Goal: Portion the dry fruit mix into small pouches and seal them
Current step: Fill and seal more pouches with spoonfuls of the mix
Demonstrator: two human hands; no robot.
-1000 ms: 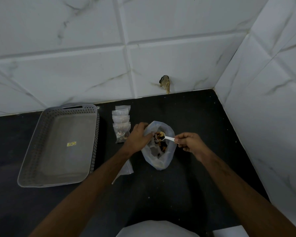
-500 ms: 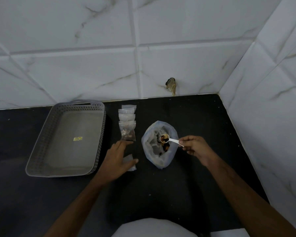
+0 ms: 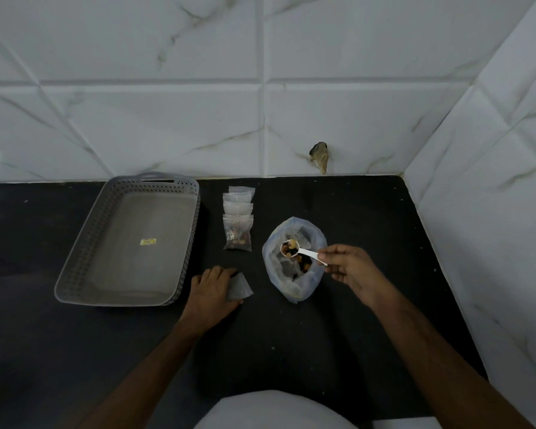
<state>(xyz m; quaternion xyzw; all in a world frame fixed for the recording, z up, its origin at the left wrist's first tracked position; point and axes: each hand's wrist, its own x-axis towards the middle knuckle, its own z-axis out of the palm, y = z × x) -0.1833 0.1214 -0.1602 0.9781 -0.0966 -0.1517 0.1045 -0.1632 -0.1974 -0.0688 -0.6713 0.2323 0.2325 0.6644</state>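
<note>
My head view was dim overall, with muted, greyish colour. The white marble-veined wall tiles [image 3: 180,128] took most of the light, evenly and without glare. The black stone counter [image 3: 369,320] swallowed detail, and I could find no distinct shadows on it. The wide lens bent the tile joints, most strongly at the frame's edges. Focus was fair in the middle: I could make out the perforations in the grey plastic tray [image 3: 75,270]. Both forearms at the bottom looked soft and dark.

The right hand [image 3: 351,272] is holding a loaded white scoop [image 3: 294,249] over the open bag [image 3: 294,258]; the left hand [image 3: 212,292] is gripping an empty pouch [image 3: 239,287] on the worktop [image 3: 369,218].
</note>
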